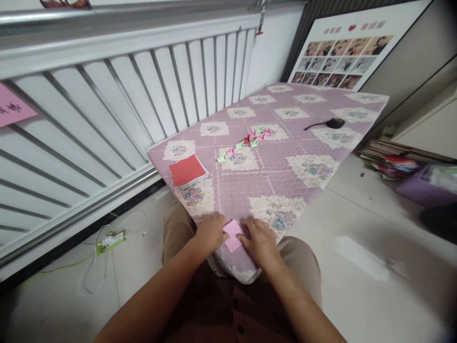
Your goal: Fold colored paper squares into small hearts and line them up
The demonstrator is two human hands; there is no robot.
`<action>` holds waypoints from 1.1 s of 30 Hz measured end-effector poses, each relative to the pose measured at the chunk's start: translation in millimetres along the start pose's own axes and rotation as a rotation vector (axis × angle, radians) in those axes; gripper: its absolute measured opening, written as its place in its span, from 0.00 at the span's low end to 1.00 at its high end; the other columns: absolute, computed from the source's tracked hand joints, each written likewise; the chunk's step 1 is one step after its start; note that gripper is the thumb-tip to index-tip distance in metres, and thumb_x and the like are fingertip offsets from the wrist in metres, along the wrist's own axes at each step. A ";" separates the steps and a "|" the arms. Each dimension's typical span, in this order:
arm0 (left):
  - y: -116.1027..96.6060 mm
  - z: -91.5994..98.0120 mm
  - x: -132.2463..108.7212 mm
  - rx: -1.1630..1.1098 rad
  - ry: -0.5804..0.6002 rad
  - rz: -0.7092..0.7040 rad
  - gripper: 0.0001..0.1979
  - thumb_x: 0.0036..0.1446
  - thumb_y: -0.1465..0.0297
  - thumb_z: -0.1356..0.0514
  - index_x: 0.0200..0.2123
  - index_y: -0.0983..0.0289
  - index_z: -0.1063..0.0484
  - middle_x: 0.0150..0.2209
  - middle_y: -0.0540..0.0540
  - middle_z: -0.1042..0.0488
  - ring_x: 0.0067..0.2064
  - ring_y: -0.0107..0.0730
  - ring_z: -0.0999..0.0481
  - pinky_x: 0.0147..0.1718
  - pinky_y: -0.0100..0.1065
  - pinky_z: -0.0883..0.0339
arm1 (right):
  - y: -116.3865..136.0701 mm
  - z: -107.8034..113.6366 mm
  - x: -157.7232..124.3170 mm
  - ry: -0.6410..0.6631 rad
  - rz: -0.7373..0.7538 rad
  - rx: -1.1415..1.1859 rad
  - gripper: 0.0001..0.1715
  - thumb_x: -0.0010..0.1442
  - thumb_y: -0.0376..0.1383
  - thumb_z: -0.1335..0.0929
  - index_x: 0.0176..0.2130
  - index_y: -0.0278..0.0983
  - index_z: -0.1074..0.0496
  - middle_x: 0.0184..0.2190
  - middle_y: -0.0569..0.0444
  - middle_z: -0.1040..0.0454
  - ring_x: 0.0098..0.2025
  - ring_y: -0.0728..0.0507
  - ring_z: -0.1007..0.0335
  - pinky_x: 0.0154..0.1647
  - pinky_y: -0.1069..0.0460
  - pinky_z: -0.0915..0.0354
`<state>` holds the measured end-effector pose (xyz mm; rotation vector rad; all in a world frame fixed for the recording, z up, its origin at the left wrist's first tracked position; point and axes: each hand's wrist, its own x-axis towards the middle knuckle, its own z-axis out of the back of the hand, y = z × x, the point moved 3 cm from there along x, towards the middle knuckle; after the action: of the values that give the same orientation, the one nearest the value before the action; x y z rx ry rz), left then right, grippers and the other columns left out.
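Pinching a seemingly part-folded pink paper square [233, 235], the fingers [218, 220] of the left hand [211, 231] and right hand [260, 239] face finished-looking folded pieces [246, 140] and flat, red-topped sheets [188, 170].

Paper square [233, 236]: pink. Tablecloth [271, 164]: mauve, patterned with cream floral panels. Paper stack [187, 170]: red on top. Folded papers [246, 139]: green, pink, red. Radiator [191, 83]: white.
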<state>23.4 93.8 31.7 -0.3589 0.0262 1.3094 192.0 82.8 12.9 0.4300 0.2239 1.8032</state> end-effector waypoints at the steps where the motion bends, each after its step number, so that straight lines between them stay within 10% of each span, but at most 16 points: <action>1: 0.0 1.1 1.6 -0.004 0.021 -0.002 0.17 0.52 0.63 0.37 0.43 0.64 0.34 0.44 0.59 0.28 0.47 0.45 0.28 0.46 0.41 0.36 | -0.3 0.1 1.1 0.015 0.004 -0.006 0.16 0.54 0.40 0.29 0.44 0.41 0.29 0.40 0.49 0.29 0.42 0.38 0.36 0.39 0.47 0.45; 17: 0.8 -0.6 7.1 -0.097 0.041 -0.095 0.06 0.52 0.67 0.40 0.33 0.63 0.31 0.37 0.53 0.26 0.41 0.37 0.28 0.40 0.33 0.38 | -0.6 -5.1 0.1 0.033 0.077 0.053 0.21 0.55 0.36 0.31 0.50 0.44 0.30 0.56 0.47 0.34 0.55 0.36 0.41 0.49 0.41 0.44; 33: 5.5 1.2 0.0 -0.271 0.012 -0.153 0.05 0.52 0.73 0.44 0.30 0.64 0.29 0.31 0.52 0.26 0.33 0.31 0.29 0.30 0.29 0.41 | 4.5 2.7 10.6 0.112 0.185 0.229 0.08 0.56 0.37 0.32 0.38 0.43 0.25 0.48 0.51 0.27 0.52 0.39 0.36 0.52 0.42 0.48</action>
<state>18.0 95.4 31.5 -0.5886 -0.1670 1.1607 186.7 91.6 18.8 0.5257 0.4855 1.9934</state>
